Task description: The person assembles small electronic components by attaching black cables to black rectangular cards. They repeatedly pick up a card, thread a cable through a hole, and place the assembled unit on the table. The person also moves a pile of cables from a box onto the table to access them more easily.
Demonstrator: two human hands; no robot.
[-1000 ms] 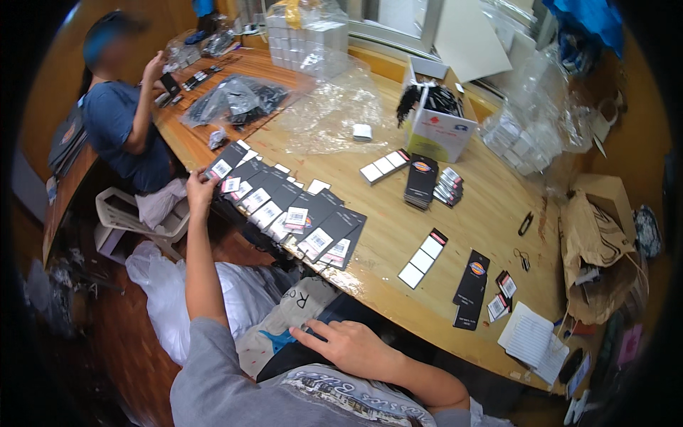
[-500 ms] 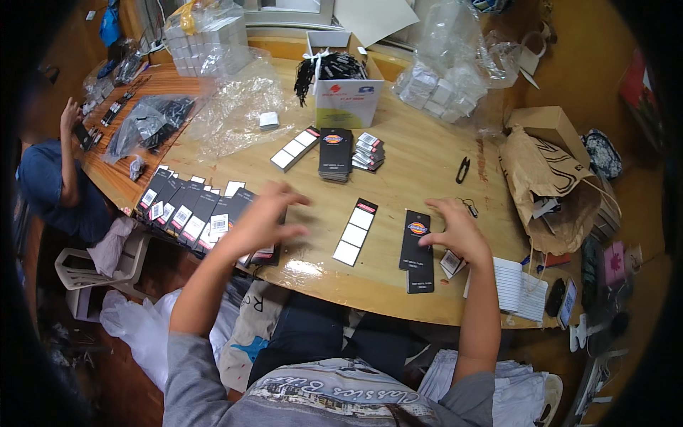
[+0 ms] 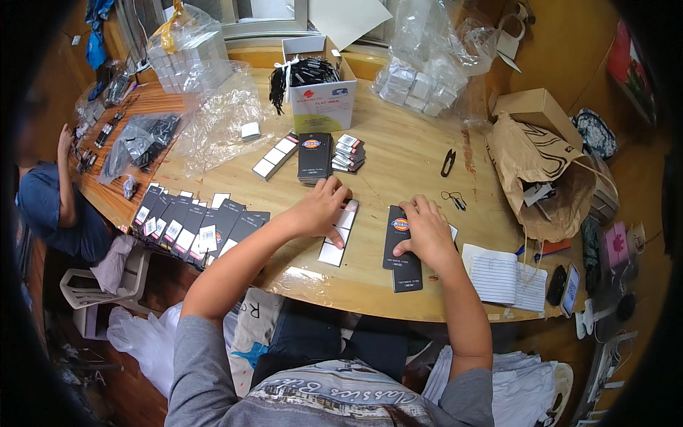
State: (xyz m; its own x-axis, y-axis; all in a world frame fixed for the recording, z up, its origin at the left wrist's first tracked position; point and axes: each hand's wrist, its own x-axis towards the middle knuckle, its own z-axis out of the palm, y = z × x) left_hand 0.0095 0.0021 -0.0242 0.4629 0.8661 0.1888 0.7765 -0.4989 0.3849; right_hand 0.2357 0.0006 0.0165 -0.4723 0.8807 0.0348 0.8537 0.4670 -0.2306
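- While my left hand (image 3: 316, 209), thumb and fingers apart, covers part of the white-panelled strip (image 3: 331, 255), my right hand (image 3: 428, 235) spreads over the black tags (image 3: 408, 277).
- Strip and tags lie on the table (image 3: 370, 220).

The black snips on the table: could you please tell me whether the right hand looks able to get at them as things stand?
Probably yes: the black snips lie uncovered beyond the right hand, and only a small dark looped cord lies near the way between them.
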